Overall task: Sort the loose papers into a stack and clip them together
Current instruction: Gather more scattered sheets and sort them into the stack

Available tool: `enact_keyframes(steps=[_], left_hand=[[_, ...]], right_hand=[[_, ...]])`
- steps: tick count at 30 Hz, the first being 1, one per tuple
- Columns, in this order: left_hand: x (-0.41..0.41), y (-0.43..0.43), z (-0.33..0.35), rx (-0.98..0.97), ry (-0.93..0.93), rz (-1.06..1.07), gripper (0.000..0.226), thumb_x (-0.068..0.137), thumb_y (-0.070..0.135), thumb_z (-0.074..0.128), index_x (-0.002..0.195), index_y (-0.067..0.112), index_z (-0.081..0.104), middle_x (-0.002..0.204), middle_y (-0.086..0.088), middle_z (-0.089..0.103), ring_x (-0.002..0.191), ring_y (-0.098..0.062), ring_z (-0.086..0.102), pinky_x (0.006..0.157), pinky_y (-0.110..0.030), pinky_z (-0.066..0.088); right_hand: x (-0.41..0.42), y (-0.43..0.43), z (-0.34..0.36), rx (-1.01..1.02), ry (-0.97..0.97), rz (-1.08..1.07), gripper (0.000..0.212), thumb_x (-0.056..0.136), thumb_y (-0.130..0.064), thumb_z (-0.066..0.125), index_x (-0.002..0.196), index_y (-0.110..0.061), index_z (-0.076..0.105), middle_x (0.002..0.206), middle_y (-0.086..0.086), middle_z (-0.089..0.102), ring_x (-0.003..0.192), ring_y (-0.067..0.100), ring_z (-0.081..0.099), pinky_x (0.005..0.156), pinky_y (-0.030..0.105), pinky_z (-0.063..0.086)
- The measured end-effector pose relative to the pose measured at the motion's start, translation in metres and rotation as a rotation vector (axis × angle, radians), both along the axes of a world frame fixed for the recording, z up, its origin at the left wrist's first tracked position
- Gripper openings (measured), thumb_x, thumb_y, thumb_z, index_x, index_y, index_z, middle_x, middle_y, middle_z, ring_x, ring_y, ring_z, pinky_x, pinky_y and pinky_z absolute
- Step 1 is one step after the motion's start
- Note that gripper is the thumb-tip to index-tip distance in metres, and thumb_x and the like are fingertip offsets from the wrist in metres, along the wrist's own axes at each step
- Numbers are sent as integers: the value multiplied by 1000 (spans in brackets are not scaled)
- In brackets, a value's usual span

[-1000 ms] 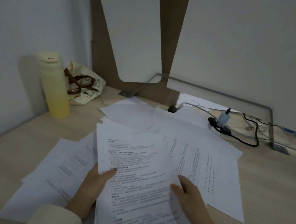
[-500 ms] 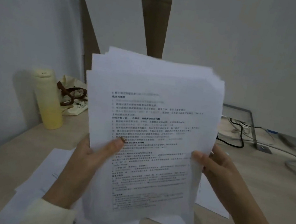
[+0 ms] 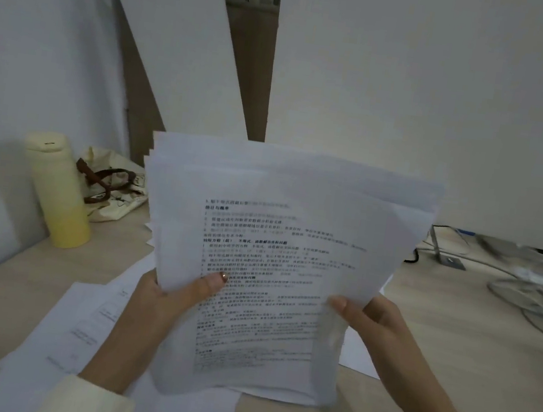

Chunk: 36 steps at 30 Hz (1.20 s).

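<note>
I hold a bundle of printed white papers (image 3: 275,268) upright in front of me above the desk. Its sheets are fanned unevenly at the top and right edges. My left hand (image 3: 164,299) grips the bundle's left edge, thumb on the front page. My right hand (image 3: 369,319) grips the right edge, thumb on the front. More loose sheets (image 3: 74,328) lie flat on the desk at the lower left, and a corner of another sheet (image 3: 357,359) shows behind the bundle. No clip is visible.
A pale yellow bottle (image 3: 58,191) stands at the left by the wall, with a cream bag with brown straps (image 3: 113,192) behind it. Cables (image 3: 534,299) and a metal bracket (image 3: 443,252) lie at the right on the wooden desk (image 3: 469,370). White panels rise behind.
Both hands gathered the sheets off the desk and raised them upright as one bundle. Since half a second ago the bundle has dropped slightly and its top has fanned out to the right.
</note>
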<state>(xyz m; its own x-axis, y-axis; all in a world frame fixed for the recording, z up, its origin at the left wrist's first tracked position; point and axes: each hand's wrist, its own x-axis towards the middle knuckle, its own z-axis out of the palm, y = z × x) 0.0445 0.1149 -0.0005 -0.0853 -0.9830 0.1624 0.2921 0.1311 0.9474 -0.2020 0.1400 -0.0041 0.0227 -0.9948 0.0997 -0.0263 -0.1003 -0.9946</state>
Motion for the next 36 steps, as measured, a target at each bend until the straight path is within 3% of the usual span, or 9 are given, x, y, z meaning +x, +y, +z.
enact_keyframes(steps=[5, 12, 14, 18, 22, 26, 30, 33, 36], left_hand=[[-8, 3, -24, 90, -44, -91, 66, 14, 57, 87, 77, 39, 76, 86, 10, 77, 79, -13, 73, 59, -23, 57], [-16, -2, -22, 93, -62, -98, 57, 16, 42, 87, 72, 41, 75, 80, 13, 76, 74, -9, 72, 56, -20, 56], [-20, -1, -32, 137, -87, -101, 64, 13, 52, 88, 74, 37, 77, 85, 9, 77, 78, -12, 73, 60, -25, 58], [-35, 6, -47, 237, -104, -123, 36, 48, 38, 85, 82, 30, 75, 92, 6, 76, 87, -16, 72, 75, -33, 56], [-69, 14, -39, 173, -169, -123, 21, 84, 20, 62, 103, 27, 65, 97, 8, 75, 87, -10, 71, 73, -25, 58], [-122, 19, -48, 171, -298, -181, 16, 90, 14, 55, 104, 20, 58, 99, 2, 71, 80, -10, 70, 62, -19, 56], [-179, 29, -67, 190, -431, -318, 23, 91, 16, 54, 113, 18, 52, 106, -7, 68, 91, -20, 66, 75, -32, 53], [-215, 34, -82, 145, -553, -401, 34, 91, 19, 53, 124, 22, 44, 101, 2, 64, 96, -15, 64, 85, -31, 51], [-239, 41, -102, 26, -761, -470, 41, 92, 25, 49, 131, 30, 37, 105, 11, 58, 99, -9, 59, 92, -33, 50]], right_hand=[[-2, 9, -19, 161, 68, 79, 27, 82, -22, 60, 108, -26, 66, 110, -12, 72, 100, 6, 68, 81, 20, 55], [-9, 12, -21, 129, 8, -11, 25, 84, -20, 58, 106, -22, 68, 105, -7, 74, 96, 11, 70, 77, 24, 56], [-9, 15, -28, 164, 16, -13, 26, 84, -23, 57, 109, -22, 67, 106, -7, 74, 97, 12, 69, 81, 27, 56], [-15, 22, -44, 208, 31, -182, 30, 82, -34, 58, 106, -20, 69, 103, -2, 75, 94, 17, 71, 87, 38, 55], [-47, 36, -34, 138, 113, -408, 14, 88, -27, 57, 97, -23, 68, 88, -5, 77, 76, 12, 73, 63, 24, 56], [-99, 63, -34, 142, 320, -597, 12, 93, -25, 50, 97, -22, 61, 88, -4, 71, 74, 15, 69, 58, 23, 48], [-151, 94, -47, 281, 402, -751, 9, 96, -21, 45, 103, -19, 50, 80, -7, 56, 71, 8, 54, 60, 25, 38], [-180, 109, -66, 402, 485, -834, 21, 95, -21, 46, 113, -11, 52, 99, 6, 61, 88, 23, 58, 78, 36, 43], [-200, 117, -85, 473, 579, -905, 37, 94, -24, 46, 128, -9, 47, 116, 12, 62, 99, 29, 60, 81, 43, 49]])
